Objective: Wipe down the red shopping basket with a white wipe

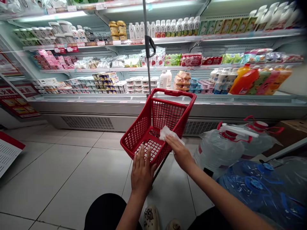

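A long refrigerated display case [129, 110] spans the back, its lit shelves lined with bottles, cups, cartons and bags. Pale floor tiles [72, 166] spread out in front of it, with dark joints between them. At the lower right stand blue water bottles [254, 188], and beyond them clear water bottles [218, 150] with red handles and a roll of something white lying across their tops. The red basket cart [184, 118] sits in the middle, between the person and the display case, just left of the clear bottles; it has mesh walls and floor, a raised handle at the far end, and a dark leg below. An orange bottle [247, 81] leans among other bottles on the lowest shelf at the right. The left hand [142, 172] lies at the near end of the basket, fingers stretched out and slightly apart, grasping nothing. The right hand [179, 151] has its fingers pressed together over a white cloth [165, 132], holding it against the basket's right rim; the thumb is hidden. The bunched cloth pokes out past the fingertips toward the basket's inside, with another edge showing on the outer side of the hand.
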Demonstrator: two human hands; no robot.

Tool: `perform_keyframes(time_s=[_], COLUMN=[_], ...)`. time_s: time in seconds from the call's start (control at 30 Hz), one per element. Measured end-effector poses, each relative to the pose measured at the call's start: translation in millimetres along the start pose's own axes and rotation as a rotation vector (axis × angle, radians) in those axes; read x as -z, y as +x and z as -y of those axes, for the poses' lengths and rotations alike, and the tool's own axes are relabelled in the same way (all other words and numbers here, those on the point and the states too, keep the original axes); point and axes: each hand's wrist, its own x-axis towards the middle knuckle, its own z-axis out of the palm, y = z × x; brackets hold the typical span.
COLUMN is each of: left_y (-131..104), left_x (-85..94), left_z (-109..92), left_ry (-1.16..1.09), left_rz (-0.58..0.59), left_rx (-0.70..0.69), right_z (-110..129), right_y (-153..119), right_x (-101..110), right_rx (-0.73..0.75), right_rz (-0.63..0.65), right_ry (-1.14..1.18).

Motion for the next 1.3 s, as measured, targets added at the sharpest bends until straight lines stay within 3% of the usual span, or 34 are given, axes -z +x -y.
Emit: perform_keyframes(time_s=[0.13, 0.27, 0.43, 0.53, 0.67, 0.87, 1.0, 1.1, 1.2, 1.3], left_y=[-7, 3, 40, 52, 48, 45, 47, 48, 50, 58], left_x=[-1.9, 5.3, 19.6, 15.8, 3.1, -5.4, -12.2, -17.1, -16.7, -11.6], left_z=[3, 31, 80, 89, 69, 11, -37, -60, -55, -27], left_ry=[-0.064, -0.115, -0.037, -0.021, -0.015, -0.026, -0.039, -0.066, -0.107, -0.098], left_rz=[0.021, 0.076, 0.171, 0.21, 0.187, 0.121, 0.072, 0.059, 0.079, 0.103], left_rx=[-0.112, -0.342, -0.444, -0.455, -0.36, -0.223, -0.126, -0.145, -0.258, -0.302], right_z=[48, 76, 58, 40, 38, 57, 63, 59, 42, 17], right_y=[-24, -45, -44, -39, -51, -85, -79, -72, -77, -90], right_x=[-2, 4, 20, 27, 28, 24, 13, 7, 14, 32], right_rx=[0.127, 0.23, 0.246, 0.172, 0.04, -0.066, -0.055, -0.03, -0.024, -0.068], right_rz=[0.065, 0.128, 0.158, 0.121, 0.095, 0.069, 0.025, -0.003, 0.0, 0.005], right_ry=[0.031, 0.062, 0.061, 0.027, 0.006, -0.102, -0.166, -0.172, -0.167, -0.155])
